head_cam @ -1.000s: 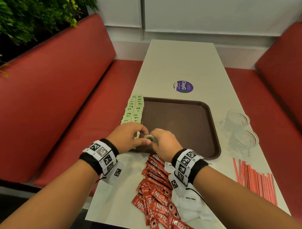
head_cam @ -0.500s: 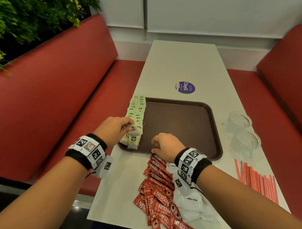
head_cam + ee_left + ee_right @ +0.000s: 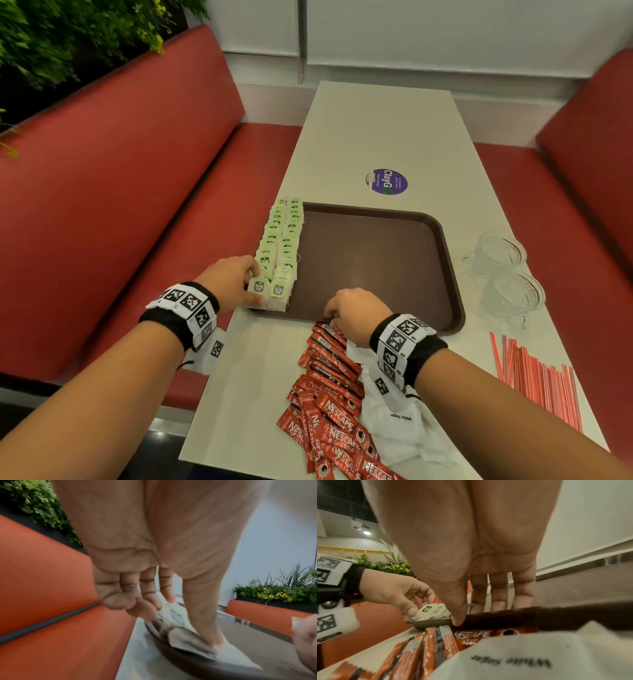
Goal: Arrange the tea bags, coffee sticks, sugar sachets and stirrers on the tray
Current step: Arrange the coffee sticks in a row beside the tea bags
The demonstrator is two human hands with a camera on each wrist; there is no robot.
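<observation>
The left hand (image 3: pixel 230 279) is at the lower left corner of the tray (image 3: pixel 448 274). Its fingers (image 3: pixel 167 588) are loosely curled, and the thumb presses on the nearest tea bags (image 3: pixel 281 246). In the left wrist view the thumb tip lies flat on a bag at the tray rim and the forefinger tip touches the same small pile from behind. So it is a light pinch on the near end of the row.

The tea bags lie in two overlapping rows. Their long axis runs from the left hand up toward the top of the head view, along the left rim of the tray. The row starts directly under these fingers, so the left hand is the nearer one for it.

The right hand (image 3: pixel 356 313) is at the lower rim of the tray, in the middle of the head view. In the right wrist view its fingers (image 3: pixel 498 592) hang down nearly straight, a little spread, over the rim, and the thumb tip touches the rim. I cannot tell whether it holds anything.

The coffee sticks (image 3: pixel 337 394) lie on the counter (image 3: pixel 376 137) just below this hand. Their fan goes toward the bottom of the frame, so the right hand is nearer to them. I think they are the next to move. The sugar sachets (image 3: pixel 404 421) are partly under the right wrist. The stirrers (image 3: pixel 537 373) are at the lower right, well apart from both hands.
</observation>
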